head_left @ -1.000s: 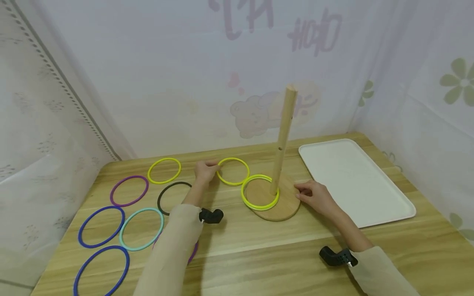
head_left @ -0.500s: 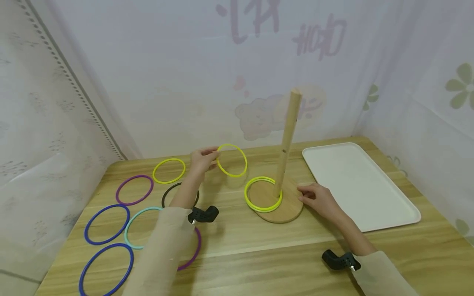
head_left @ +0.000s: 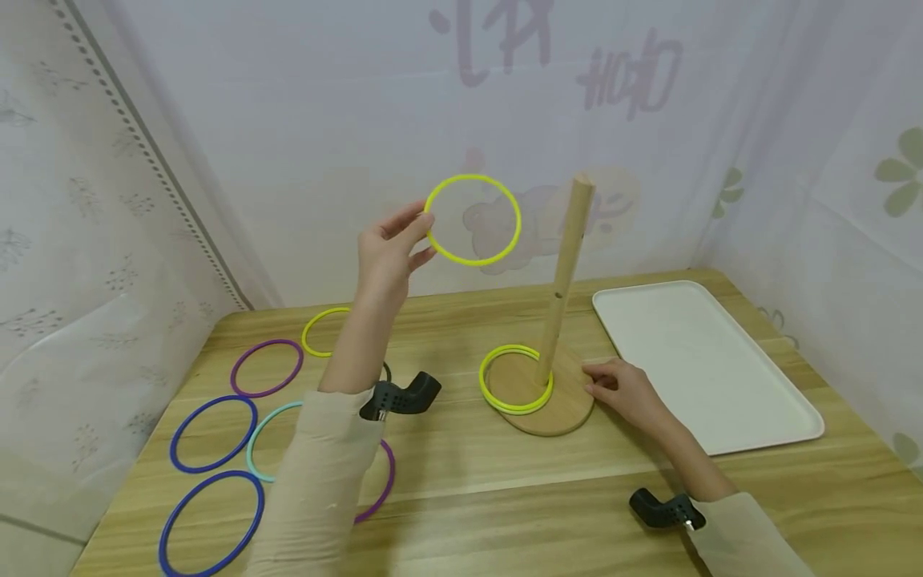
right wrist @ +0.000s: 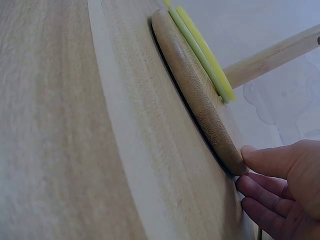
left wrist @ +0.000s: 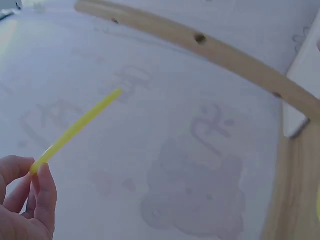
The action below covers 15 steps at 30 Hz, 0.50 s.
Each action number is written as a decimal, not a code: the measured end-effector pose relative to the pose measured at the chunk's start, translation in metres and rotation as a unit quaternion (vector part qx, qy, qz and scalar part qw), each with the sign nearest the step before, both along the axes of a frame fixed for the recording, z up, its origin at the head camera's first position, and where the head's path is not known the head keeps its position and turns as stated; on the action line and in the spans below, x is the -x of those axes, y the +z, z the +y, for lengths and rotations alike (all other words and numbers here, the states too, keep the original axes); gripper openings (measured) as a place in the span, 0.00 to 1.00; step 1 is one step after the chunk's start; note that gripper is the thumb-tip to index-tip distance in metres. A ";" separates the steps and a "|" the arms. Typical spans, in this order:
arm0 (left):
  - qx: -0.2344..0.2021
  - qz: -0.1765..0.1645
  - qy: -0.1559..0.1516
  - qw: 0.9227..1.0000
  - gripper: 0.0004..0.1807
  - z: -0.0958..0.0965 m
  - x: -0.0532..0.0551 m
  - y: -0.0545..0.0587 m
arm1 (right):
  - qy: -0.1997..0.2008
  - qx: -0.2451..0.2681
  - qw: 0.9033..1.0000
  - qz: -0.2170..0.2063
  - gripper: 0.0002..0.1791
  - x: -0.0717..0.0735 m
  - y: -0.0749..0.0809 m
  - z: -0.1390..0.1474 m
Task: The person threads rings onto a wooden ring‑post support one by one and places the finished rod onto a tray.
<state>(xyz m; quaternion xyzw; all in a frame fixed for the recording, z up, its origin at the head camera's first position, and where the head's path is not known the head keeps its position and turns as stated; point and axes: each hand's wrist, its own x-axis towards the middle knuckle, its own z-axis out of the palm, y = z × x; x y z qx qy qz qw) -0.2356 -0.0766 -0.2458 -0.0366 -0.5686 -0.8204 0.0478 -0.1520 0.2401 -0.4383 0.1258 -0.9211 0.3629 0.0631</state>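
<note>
Across the lower frame, a wooden table (head_left: 476, 469). At right, a white tray (head_left: 699, 361). Right of centre, a wooden pole (head_left: 568, 272) standing on a round base (head_left: 566, 410), with two yellow rings (head_left: 482, 377) around its foot. At left, loose blue, purple, teal and yellow rings (head_left: 225, 474). Near upper centre, left of the pole and apart from it, a raised yellow ring (head_left: 518, 221), pinched at its left edge by the left hand (head_left: 389, 248). On the base's right edge, a thumb-and-fingertip grip by the right hand (head_left: 627, 389). Best to pinch only the rim, leaving its opening free, and hold the base flat.
</note>
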 end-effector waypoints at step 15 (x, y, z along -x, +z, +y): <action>-0.101 0.109 -0.030 0.988 0.15 0.030 -0.040 0.054 | -0.002 -0.002 1.000 0.002 0.17 0.001 -0.001 0.001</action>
